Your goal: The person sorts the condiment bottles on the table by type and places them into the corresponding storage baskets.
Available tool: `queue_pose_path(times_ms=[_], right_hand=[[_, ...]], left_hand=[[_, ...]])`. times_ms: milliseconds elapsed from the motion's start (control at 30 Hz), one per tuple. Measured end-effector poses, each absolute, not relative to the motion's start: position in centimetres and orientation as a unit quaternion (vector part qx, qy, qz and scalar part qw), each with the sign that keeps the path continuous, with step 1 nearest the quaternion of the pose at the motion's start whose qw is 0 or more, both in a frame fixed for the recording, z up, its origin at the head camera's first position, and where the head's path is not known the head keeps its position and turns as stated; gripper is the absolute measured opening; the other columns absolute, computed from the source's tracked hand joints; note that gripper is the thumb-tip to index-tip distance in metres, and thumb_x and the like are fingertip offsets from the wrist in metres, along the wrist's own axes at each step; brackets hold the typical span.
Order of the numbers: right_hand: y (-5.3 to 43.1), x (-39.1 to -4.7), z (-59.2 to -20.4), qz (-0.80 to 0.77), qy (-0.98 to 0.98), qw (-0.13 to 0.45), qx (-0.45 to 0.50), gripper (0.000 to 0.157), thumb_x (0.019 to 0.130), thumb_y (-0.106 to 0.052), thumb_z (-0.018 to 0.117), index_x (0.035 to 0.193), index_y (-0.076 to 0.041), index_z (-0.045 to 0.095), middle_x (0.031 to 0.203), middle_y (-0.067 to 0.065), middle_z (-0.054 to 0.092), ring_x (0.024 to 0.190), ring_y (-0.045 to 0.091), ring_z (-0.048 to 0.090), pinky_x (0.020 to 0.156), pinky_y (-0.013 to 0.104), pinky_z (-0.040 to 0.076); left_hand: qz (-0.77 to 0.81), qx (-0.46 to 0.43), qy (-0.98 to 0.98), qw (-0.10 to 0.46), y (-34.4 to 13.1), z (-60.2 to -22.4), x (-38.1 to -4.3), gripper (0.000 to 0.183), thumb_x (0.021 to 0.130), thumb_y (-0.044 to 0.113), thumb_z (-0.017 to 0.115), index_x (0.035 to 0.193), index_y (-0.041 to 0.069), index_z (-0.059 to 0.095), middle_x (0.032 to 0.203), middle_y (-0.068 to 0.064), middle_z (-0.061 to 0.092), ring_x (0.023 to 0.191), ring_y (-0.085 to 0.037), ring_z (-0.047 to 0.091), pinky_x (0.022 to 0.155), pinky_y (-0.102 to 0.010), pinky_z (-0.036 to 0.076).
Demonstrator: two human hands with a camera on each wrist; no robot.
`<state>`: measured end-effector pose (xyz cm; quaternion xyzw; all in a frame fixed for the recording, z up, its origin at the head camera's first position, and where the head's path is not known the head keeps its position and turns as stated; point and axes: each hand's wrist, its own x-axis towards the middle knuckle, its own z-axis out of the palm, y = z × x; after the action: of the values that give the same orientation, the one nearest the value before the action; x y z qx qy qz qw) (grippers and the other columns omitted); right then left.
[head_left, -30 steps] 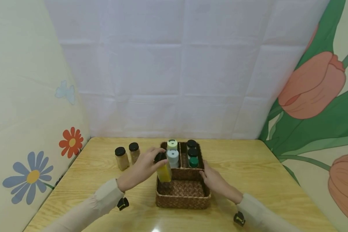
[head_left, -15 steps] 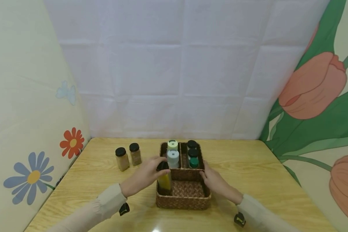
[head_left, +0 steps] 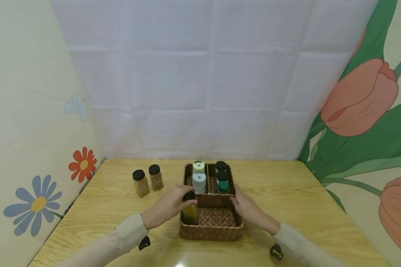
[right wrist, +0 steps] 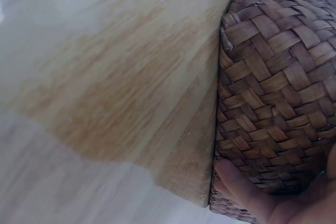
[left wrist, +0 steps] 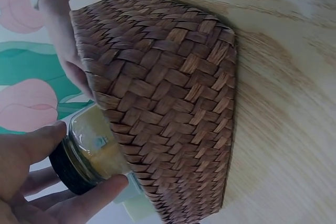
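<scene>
My left hand [head_left: 167, 205] pinches the black lid of a spice jar [head_left: 191, 215] between thumb and fingers. The jar, yellowish inside, stands in the left end of the front compartment of a brown woven basket [head_left: 210, 233]. In the left wrist view the glass of the jar [left wrist: 97, 140] shows above the basket's rim, its lower part hidden behind the woven wall [left wrist: 168, 93]. At the basket's right side my right hand [head_left: 250, 211] grips the wall, thumb at the rim. Fingers [right wrist: 241, 187] press on the weave low outside in the right wrist view.
In the back left compartment stand a bottle with a pale yellow-green cap [head_left: 198, 166] and a white-capped one [head_left: 199, 181]. Black-lidded jars and a green-capped one [head_left: 223, 187] fill the back right. Two black-lidded jars [head_left: 140, 183] stand on the wooden table [head_left: 274, 185] at left.
My left hand has lowered the yellowish jar from above the front compartment down into its left end. My right hand has stayed on the basket's right side.
</scene>
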<state>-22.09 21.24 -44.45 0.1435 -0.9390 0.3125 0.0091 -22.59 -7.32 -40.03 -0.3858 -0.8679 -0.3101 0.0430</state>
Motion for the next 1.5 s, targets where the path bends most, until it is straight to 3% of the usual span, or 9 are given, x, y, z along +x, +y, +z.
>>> queue_pose_path(times_ms=[267, 500, 800, 1200, 1500], right_hand=[[21.3, -22.2, -44.5, 0.307, -0.94, 0.017, 0.149, 0.06, 0.105, -0.005, 0.046, 0.153, 0.011, 0.014, 0.065, 0.002, 0.048, 0.042, 0.011, 0.037, 0.048, 0.03, 0.036], [21.2, -22.1, -44.4, 0.305, -0.942, 0.013, 0.137, 0.06, 0.105, -0.006, 0.046, 0.152, 0.013, 0.014, 0.065, 0.002, 0.048, 0.041, 0.011, 0.036, 0.048, 0.031, 0.036], [21.0, -21.9, -44.2, 0.308, -0.945, -0.001, 0.112, 0.059, 0.105, -0.007, 0.046, 0.15, 0.017, 0.015, 0.053, 0.002, 0.046, 0.041, 0.011, 0.035, 0.044, 0.029, 0.034], [21.1, -21.9, -44.3, 0.306, -0.945, -0.001, 0.115, 0.059, 0.105, -0.007, 0.046, 0.15, 0.018, 0.015, 0.054, 0.002, 0.047, 0.041, 0.011, 0.035, 0.045, 0.03, 0.035], [21.0, -21.9, -44.3, 0.31, -0.945, -0.004, 0.108, 0.06, 0.105, -0.007, 0.046, 0.15, 0.018, 0.015, 0.053, 0.002, 0.046, 0.041, 0.011, 0.035, 0.044, 0.029, 0.034]], left_hand=[[-0.277, -0.385, -0.879, 0.043, -6.9, -40.5, -23.0, 0.037, 0.092, 0.025, 0.072, 0.119, 0.0, 0.067, 0.108, -0.01, 0.072, 0.073, -0.002, 0.064, 0.067, -0.022, 0.054], [-0.246, -0.382, -0.889, 0.054, -6.7, -40.6, -22.8, 0.04, 0.092, 0.032, 0.072, 0.119, 0.003, 0.068, 0.108, -0.008, 0.072, 0.071, -0.004, 0.064, 0.065, -0.023, 0.054], [-0.217, -0.376, -0.898, 0.073, -6.5, -40.8, -22.4, 0.045, 0.09, 0.041, 0.072, 0.118, 0.007, 0.067, 0.105, -0.007, 0.067, 0.06, -0.002, 0.053, 0.051, -0.02, 0.044], [-0.231, -0.387, -0.89, 0.072, -6.7, -41.1, -22.4, 0.043, 0.094, 0.045, 0.065, 0.117, 0.01, 0.068, 0.106, -0.007, 0.066, 0.06, -0.001, 0.051, 0.052, -0.02, 0.043], [-0.253, -0.372, -0.892, 0.047, -6.7, -40.8, -22.4, 0.037, 0.097, 0.037, 0.065, 0.119, 0.008, 0.067, 0.105, -0.008, 0.065, 0.059, -0.001, 0.051, 0.05, -0.022, 0.043]])
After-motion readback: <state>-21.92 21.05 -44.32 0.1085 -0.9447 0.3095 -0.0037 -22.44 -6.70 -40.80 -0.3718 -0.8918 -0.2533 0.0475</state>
